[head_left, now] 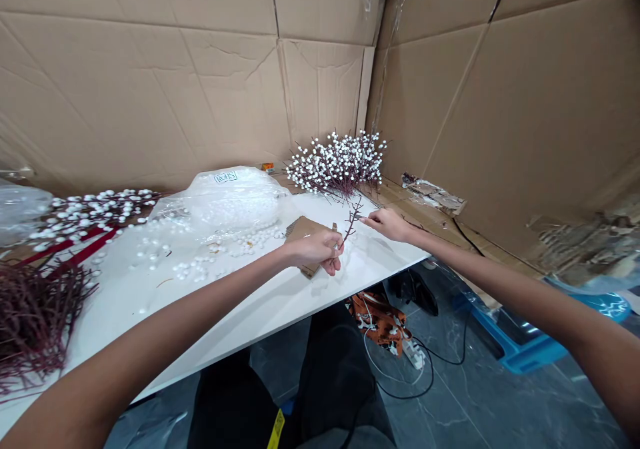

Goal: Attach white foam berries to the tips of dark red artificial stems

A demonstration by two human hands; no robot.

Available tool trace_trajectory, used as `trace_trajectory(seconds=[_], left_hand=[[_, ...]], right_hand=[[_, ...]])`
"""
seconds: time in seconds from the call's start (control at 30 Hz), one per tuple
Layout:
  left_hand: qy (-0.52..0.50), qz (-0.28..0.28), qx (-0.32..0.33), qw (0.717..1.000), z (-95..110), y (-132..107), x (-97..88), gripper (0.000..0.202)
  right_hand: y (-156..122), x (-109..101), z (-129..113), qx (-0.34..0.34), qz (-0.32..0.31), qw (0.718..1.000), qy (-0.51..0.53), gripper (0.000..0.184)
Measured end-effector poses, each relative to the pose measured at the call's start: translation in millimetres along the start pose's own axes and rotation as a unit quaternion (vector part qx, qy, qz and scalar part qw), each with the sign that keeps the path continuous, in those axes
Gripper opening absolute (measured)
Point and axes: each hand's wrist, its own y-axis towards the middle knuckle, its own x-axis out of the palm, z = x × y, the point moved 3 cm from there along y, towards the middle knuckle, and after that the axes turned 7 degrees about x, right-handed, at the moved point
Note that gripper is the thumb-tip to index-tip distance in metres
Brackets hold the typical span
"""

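Note:
My left hand (321, 249) is closed round the lower end of a dark red-brown artificial twig (353, 217), which stands up from the fist with bare side shoots. My right hand (387, 224) is just right of the twig, its thumb and forefinger pinched close to the shoots. Whatever that pinch may hold is too small to see. Under my left hand lies a brown cardboard piece (306, 228). Loose white foam berries (200, 267) are scattered over the white table (270, 296) to the left.
A clear bag of white berries (235, 202) lies behind. Finished-looking berry stems (340, 162) are heaped at the back corner, and more white-berried stems (95, 212) lie left. Bare dark red twigs (35, 322) fill the left end. Cardboard walls (200, 89) enclose the table. Cables and a blue stool (530, 356) are below right.

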Motion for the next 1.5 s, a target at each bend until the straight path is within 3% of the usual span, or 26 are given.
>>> trace_trajectory(seconds=[0.73,1.17,1.5], left_hand=[[-0.012,0.03,-0.011,0.999,2,1,-6.5,0.016],[0.033,0.063,0.037,0.997,-7,8,-2.2,0.021],[0.009,0.075,0.034,0.997,-7,10,-3.1,0.019]], right_hand=[[1,0,0,0.019,-0.03,0.999,0.024,0.06],[5,0,5,0.044,0.001,0.998,0.035,0.061],[4,2,7,0.041,0.003,0.999,0.036,0.06]])
